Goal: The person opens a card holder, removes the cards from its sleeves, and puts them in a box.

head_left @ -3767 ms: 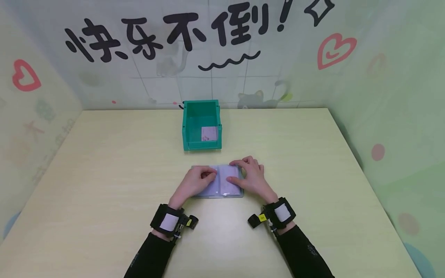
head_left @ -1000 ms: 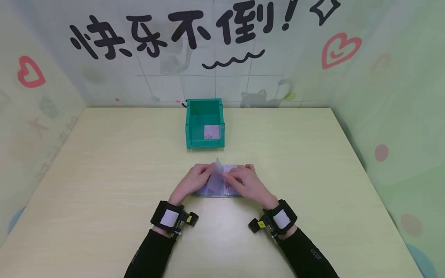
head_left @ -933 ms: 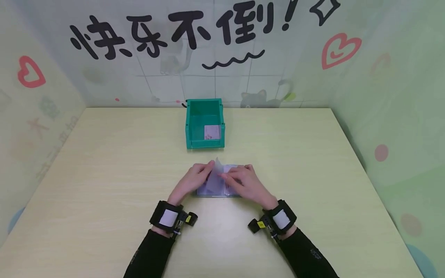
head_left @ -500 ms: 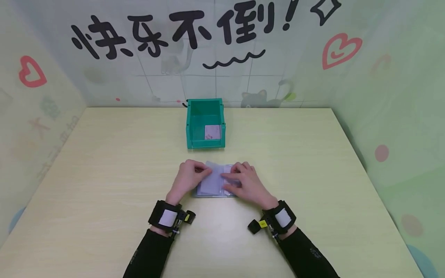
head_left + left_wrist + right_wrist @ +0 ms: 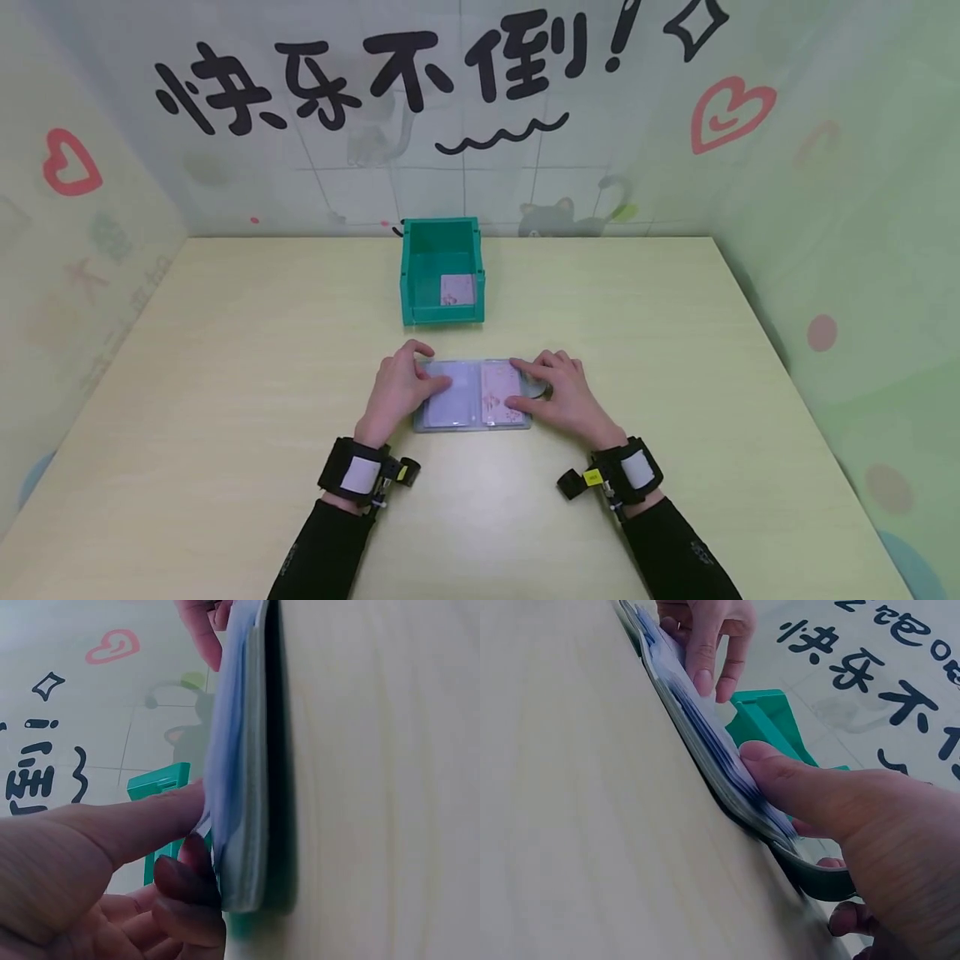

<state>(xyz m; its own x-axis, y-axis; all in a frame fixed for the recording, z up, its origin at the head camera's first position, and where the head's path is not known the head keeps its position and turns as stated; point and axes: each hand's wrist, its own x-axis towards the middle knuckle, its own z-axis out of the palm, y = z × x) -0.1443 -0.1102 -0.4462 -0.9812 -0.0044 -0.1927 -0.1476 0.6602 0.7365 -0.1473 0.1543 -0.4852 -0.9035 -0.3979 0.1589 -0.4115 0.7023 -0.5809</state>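
Note:
A card album (image 5: pixel 453 396) with clear pockets lies open on the table; its left page looks plain lavender and a pink printed card (image 5: pixel 498 387) shows on the right one. My left hand (image 5: pixel 397 387) holds the album's left edge, thumb on the page. In the left wrist view, the fingertips (image 5: pixel 184 881) bend at that edge below the thumb. My right hand (image 5: pixel 568 395) grips the right side. Its thumb (image 5: pixel 761 754) presses on the stacked pages in the right wrist view, while the other fingers, partly hidden, are by a curved strap (image 5: pixel 817 879) at the cover's end.
Behind the album stands a green bin (image 5: pixel 442 316), its open top toward me, with a pink card (image 5: pixel 457 290) inside. Printed walls (image 5: pixel 300 192) enclose the back and both sides of the pale wooden table (image 5: pixel 225 350).
A page lifted between both hands has been laid over to the left, and the pink card now shows on the right. My right hand has moved right to the album's edge.

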